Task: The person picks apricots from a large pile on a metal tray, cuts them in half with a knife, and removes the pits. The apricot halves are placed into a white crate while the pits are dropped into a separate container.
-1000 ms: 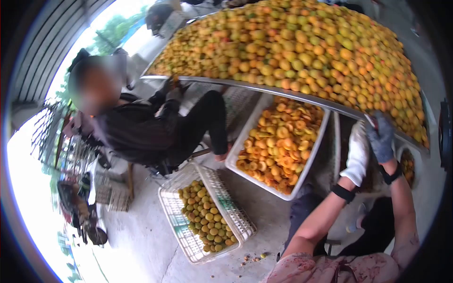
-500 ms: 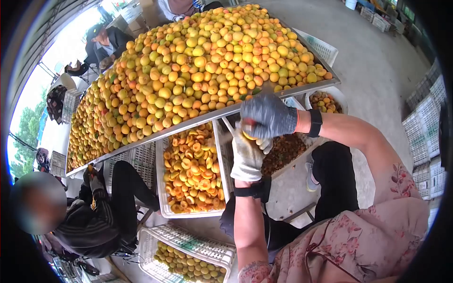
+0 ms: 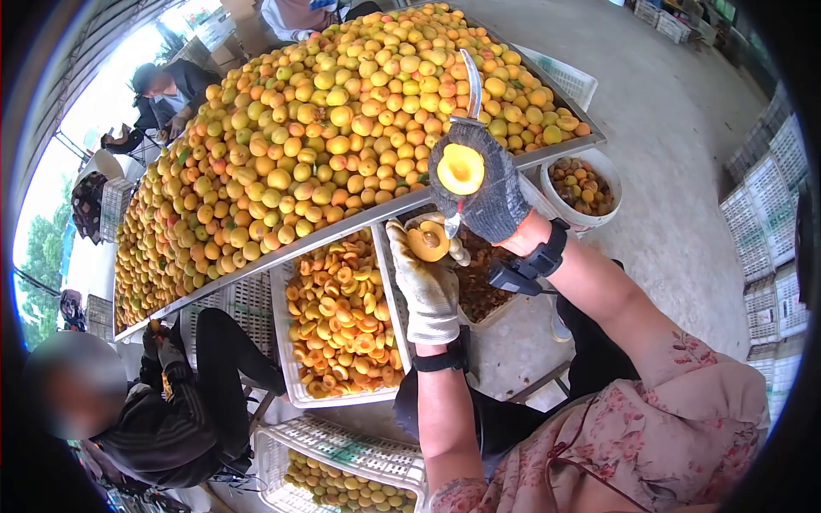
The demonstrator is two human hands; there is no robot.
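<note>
My left hand [image 3: 426, 291], in a stained white glove, is closed around an apricot half [image 3: 419, 248] whose cut face points up, the brown pit still sitting in it. Just above and to the right, my right hand [image 3: 496, 201] in a grey glove is turned palm up. Another apricot half [image 3: 460, 169], cut face showing and without a pit, lies in that palm. The same hand grips a tool with a curved metal blade [image 3: 472, 81] pointing away over the fruit heap; a short metal end shows near the wrist side. Its handle is mostly hidden.
A metal-edged table [image 3: 342, 224] bears a heap of whole apricots. Below it stand a crate of apricot halves [image 3: 342, 333], a container of brown pits [image 3: 487, 286] and a white bucket [image 3: 581, 218]. A person [image 3: 171, 402] sits at left; others sit beyond. Crates [image 3: 770, 214] are stacked at right.
My hands were together around one apricot; now they are apart, each with a half. My right hand has turned palm up, bringing the blade into view. The camera view has shifted slightly.
</note>
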